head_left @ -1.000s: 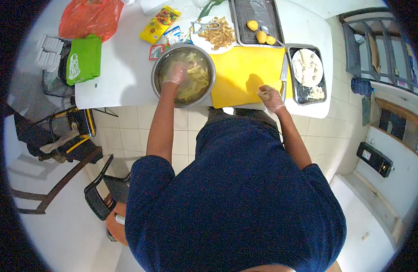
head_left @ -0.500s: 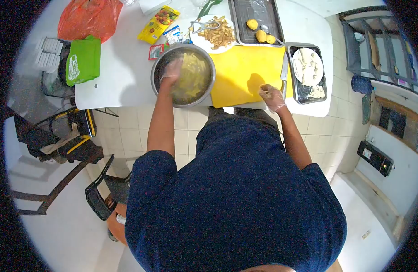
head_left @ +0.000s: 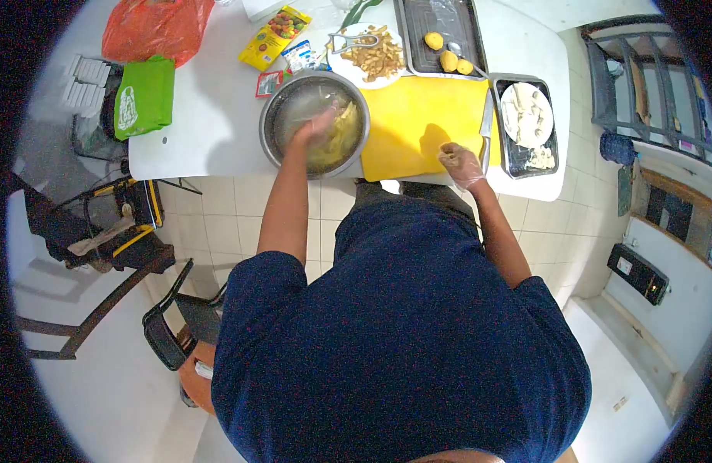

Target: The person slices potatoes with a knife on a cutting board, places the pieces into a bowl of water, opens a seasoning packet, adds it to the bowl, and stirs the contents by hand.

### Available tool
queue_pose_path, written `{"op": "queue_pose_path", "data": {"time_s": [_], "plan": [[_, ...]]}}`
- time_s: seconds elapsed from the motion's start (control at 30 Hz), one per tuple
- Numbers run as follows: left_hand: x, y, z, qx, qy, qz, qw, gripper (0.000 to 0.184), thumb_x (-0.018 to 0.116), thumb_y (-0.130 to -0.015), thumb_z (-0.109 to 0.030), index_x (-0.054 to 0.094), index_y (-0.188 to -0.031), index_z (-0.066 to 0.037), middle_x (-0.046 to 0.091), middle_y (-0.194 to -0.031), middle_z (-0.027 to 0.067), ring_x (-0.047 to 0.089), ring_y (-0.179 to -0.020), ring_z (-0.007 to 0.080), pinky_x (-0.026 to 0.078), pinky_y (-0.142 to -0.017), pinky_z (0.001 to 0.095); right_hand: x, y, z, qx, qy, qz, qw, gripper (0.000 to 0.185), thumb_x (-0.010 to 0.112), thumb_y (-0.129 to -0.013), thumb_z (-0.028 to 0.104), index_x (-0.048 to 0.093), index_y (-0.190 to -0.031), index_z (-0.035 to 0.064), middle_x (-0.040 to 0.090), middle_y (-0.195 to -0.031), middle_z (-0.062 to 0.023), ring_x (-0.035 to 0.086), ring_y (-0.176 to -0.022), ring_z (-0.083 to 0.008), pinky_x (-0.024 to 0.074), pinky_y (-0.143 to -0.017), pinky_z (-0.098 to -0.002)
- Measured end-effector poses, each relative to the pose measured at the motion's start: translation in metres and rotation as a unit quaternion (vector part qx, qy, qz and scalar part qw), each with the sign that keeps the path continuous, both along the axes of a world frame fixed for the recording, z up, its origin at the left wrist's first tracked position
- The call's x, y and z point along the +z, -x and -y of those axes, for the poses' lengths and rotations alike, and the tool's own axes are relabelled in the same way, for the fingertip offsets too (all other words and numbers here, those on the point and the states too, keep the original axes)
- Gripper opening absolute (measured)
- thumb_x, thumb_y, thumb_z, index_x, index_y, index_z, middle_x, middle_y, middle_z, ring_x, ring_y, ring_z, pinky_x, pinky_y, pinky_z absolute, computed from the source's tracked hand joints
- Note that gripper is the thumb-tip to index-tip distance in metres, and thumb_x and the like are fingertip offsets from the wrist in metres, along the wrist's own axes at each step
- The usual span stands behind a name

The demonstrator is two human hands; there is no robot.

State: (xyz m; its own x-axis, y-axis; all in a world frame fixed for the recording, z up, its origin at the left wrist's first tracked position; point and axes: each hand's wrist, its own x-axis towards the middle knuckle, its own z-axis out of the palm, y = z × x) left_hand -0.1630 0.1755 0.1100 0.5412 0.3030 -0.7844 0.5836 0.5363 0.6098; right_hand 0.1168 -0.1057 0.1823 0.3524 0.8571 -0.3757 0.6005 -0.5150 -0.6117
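Observation:
My left hand [head_left: 319, 127], in a clear plastic glove and blurred, is inside a metal bowl [head_left: 274, 143] of cloudy water. Pale yellow potato strips [head_left: 342, 137] lie in the water, gathered at the bowl's right side against the hand. Motion hides whether the fingers hold any. My right hand [head_left: 461, 163], also gloved, hovers over the lower right part of a yellow cutting board [head_left: 398, 116]. Its fingers are curled in, and whatever may be inside them is hidden. Just right of it lies a knife [head_left: 486, 127] along the board's edge.
Behind the board are a plate [head_left: 369, 76] of peelings with a peeler [head_left: 354, 42] and a dark tray [head_left: 456, 23] with yellow potatoes [head_left: 449, 61]. At right, another tray [head_left: 517, 166] bears a white plate [head_left: 527, 112]. Seasoning packets [head_left: 275, 38] and a green bag [head_left: 146, 96] lie left.
My left hand has swept rightward through the bowl, and the potato strips have shifted to the right side. My right hand has stayed nearly in place.

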Motion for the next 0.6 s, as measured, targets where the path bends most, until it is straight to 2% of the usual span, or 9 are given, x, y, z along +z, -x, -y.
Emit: {"op": "queue_pose_path", "data": {"time_s": [0.03, 0.13, 0.17, 0.23, 0.33, 0.43, 0.6], "plan": [[-0.007, 0.001, 0.003, 0.019, 0.069, 0.033, 0.997, 0.074, 0.027, -0.094, -0.065, 0.049, -0.135, -0.008, 0.054, -0.129, 0.0133, 0.054, -0.109, 0.0257, 0.042, -0.097, 0.0431, 0.002, 0.001, 0.0, -0.001, 0.005, 0.003, 1.0, 0.036, 0.06, -0.087, 0.031, 0.062, -0.106, 0.0005, 0.065, -0.102, -0.0218, 0.062, -0.098, -0.0363, 0.0489, -0.087, -0.0403], [-0.007, 0.003, 0.013, 0.016, 0.133, 0.125, 0.983, 0.071, 0.024, -0.096, -0.06, 0.04, -0.14, -0.007, 0.053, -0.129, 0.0141, 0.055, -0.11, 0.0256, 0.044, -0.097, 0.0422, 0.004, 0.003, -0.001, 0.001, 0.007, 0.001, 1.0, 0.036, 0.06, -0.087, 0.031, 0.062, -0.106, 0.0005, 0.066, -0.102, -0.0218, 0.063, -0.097, -0.0362, 0.0491, -0.086, -0.0401], [-0.004, 0.005, 0.016, 0.035, 0.134, 0.089, 0.986, 0.067, 0.029, -0.096, -0.058, 0.044, -0.137, -0.008, 0.056, -0.124, 0.0126, 0.056, -0.107, 0.0236, 0.045, -0.095, 0.0409, 0.005, 0.003, -0.001, 0.004, 0.004, -0.005, 1.0, 0.036, 0.06, -0.086, 0.031, 0.062, -0.106, 0.0004, 0.066, -0.102, -0.0218, 0.063, -0.097, -0.036, 0.0491, -0.086, -0.04], [0.05, 0.002, 0.024, 0.073, 0.135, 0.017, 0.988, 0.059, 0.039, -0.096, -0.054, 0.052, -0.13, -0.008, 0.061, -0.115, 0.0096, 0.059, -0.099, 0.0195, 0.048, -0.089, 0.0384, 0.005, 0.002, -0.001, 0.01, -0.005, -0.016, 1.0, 0.036, 0.061, -0.086, 0.03, 0.062, -0.106, 0.0003, 0.066, -0.102, -0.0218, 0.063, -0.097, -0.0357, 0.0491, -0.086, -0.0397], [0.013, 0.02, 0.024, 0.09, 0.12, 0.076, 0.986, 0.047, 0.057, -0.093, -0.038, 0.054, -0.128, -0.008, 0.062, -0.114, 0.0067, 0.058, -0.1, 0.0184, 0.048, -0.088, 0.0351, 0.009, 0.001, -0.006, 0.014, 0.011, -0.009, 1.0, 0.037, 0.062, -0.086, 0.03, 0.062, -0.107, -0.0001, 0.066, -0.104, -0.0215, 0.063, -0.098, -0.0351, 0.049, -0.088, -0.0387], [0.003, 0.037, 0.014, -0.084, -0.104, 0.118, 0.984, 0.049, 0.066, -0.087, -0.026, 0.053, -0.131, -0.008, 0.062, -0.115, 0.0052, 0.058, -0.102, 0.0173, 0.047, -0.091, 0.0327, 0.014, -0.002, -0.008, 0.017, 0.008, -0.017, 1.0, 0.038, 0.062, -0.087, 0.03, 0.062, -0.109, -0.0005, 0.065, -0.106, -0.0215, 0.063, -0.1, -0.0345, 0.0487, -0.089, -0.0377], [0.013, 0.056, -0.006, -0.097, -0.156, 0.077, 0.98, 0.046, 0.064, -0.088, -0.023, 0.055, -0.131, -0.01, 0.062, -0.119, 0.0032, 0.056, -0.104, 0.0128, 0.044, -0.093, 0.0282, 0.021, -0.004, -0.01, 0.009, 0.007, -0.005, 1.0, 0.038, 0.062, -0.087, 0.03, 0.062, -0.11, -0.0008, 0.065, -0.107, -0.0211, 0.063, -0.1, -0.0345, 0.0489, -0.089, -0.0376]]}}
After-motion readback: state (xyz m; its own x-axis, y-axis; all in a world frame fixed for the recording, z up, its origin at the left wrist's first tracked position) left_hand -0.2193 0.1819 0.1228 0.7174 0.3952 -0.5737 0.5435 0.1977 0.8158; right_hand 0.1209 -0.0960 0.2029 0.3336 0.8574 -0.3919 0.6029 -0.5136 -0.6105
